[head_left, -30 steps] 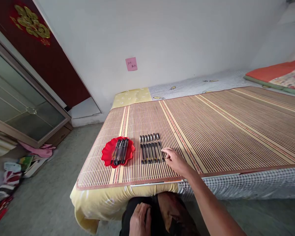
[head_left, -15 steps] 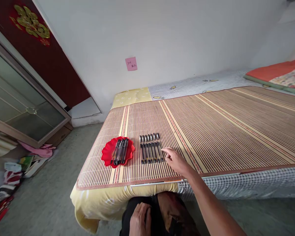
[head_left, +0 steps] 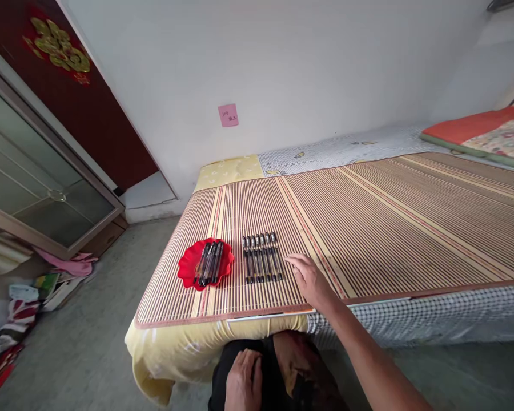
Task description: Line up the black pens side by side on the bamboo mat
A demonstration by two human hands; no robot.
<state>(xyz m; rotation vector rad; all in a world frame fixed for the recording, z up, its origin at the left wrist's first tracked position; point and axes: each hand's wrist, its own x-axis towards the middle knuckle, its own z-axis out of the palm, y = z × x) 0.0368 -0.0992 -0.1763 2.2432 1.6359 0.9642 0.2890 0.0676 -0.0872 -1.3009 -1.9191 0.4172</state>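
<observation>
Several black-capped pens (head_left: 262, 258) lie side by side in a neat row on the striped bamboo mat (head_left: 325, 228). Just right of that row, my right hand (head_left: 310, 279) hovers or rests over the mat with fingers stretched out, holding nothing. Left of the row sits a red scalloped plate (head_left: 187, 268), with a loose bundle of similar pens (head_left: 209, 264) in it. My left hand (head_left: 244, 379) lies on my dark-clothed thigh at the bottom of the view, its fingers relaxed and nothing visible in it.
The mat covers a bed with a yellow and checked sheet (head_left: 154, 354). A folded orange quilt (head_left: 475, 128) lies at the far right. On the wall hangs a pink note (head_left: 228, 115). Clothes and papers (head_left: 23, 311) lie by the cabinet (head_left: 47, 188) at left.
My right hand has drawn slightly right, away from the row of pens, and its fingers have straightened. The left hand stays on my thigh. The view has shifted a little.
</observation>
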